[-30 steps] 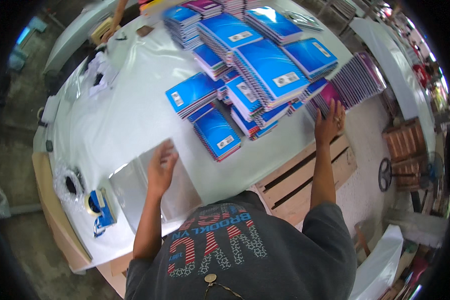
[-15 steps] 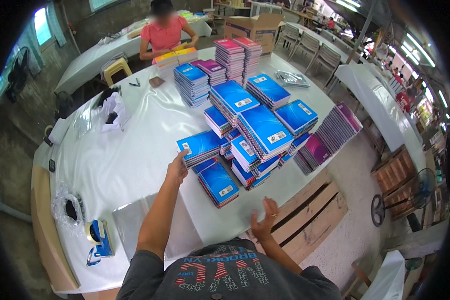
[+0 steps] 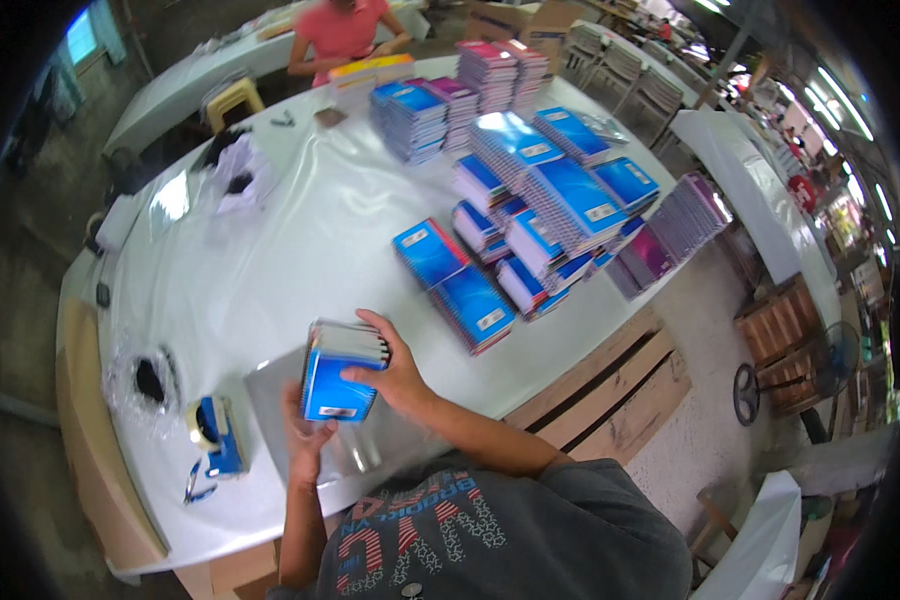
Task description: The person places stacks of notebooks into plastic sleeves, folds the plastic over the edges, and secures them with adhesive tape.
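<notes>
Left hand, blurred, is clamped on the near left side of a small stack of blue spiral notebooks, while the right hand is closed on its right side, thumb across the cover. Tilted between both, the stack is over clear plastic at the near edge of the white surface; whether it touches the plastic cannot be told.

From the left, a clear wrapper lies in a ring around a dark centre. Just right of it, a blue tape dispenser holds a pale roll of tape. Farther off, a crumpled white wrapping surrounds something dark.

Right of the hands, two piles of blue notebooks lie side by side, near the larger notebook heap. On the far side, a cardboard box has its flaps raised; its contents are hidden. Purple notebooks stand in a row along the right edge. Well apart at far right are wooden crates, their insides unclear.
</notes>
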The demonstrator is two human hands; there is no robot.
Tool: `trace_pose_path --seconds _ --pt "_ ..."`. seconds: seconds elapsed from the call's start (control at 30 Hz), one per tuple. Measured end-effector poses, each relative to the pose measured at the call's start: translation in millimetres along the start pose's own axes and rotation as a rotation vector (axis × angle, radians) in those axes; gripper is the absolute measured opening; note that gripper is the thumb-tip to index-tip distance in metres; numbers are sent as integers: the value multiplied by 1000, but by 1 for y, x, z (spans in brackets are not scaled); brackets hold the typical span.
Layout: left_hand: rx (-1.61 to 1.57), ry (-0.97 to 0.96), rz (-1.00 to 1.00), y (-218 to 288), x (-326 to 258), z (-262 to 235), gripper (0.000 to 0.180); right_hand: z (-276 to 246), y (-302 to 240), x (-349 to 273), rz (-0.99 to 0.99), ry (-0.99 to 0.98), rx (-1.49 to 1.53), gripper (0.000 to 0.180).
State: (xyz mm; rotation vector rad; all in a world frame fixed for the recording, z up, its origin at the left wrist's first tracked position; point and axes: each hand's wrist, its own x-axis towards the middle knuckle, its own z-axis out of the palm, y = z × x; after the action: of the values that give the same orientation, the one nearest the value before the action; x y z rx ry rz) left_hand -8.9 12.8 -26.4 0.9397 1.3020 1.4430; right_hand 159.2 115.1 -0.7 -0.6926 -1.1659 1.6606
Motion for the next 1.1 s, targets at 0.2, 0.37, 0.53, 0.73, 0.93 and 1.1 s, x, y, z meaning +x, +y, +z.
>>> trace_pose_path --seconds 0.2,0.37,0.53,0.73,0.93,1.1 --pt "198 -148 -4 -9 -12 -44 97 20 67 -21 -87 -466 -435 100" --pt "109 -112 74 -56 -19 -47 81 31 92 -39 -175 -234 -219 103" --pt "30 -109 179 -68 -17 -44 83 27 113 -47 -39 -169 -243 97" --pt "1084 -168 158 -82 -9 -66 66 2 137 -45 -59 -177 -679 79" --pt "457 -108 -187 -24 13 -58 65 42 74 -24 236 8 -887 62" --pt "642 -214 -560 -30 32 -61 62 23 96 -1 686 -98 -940 82"
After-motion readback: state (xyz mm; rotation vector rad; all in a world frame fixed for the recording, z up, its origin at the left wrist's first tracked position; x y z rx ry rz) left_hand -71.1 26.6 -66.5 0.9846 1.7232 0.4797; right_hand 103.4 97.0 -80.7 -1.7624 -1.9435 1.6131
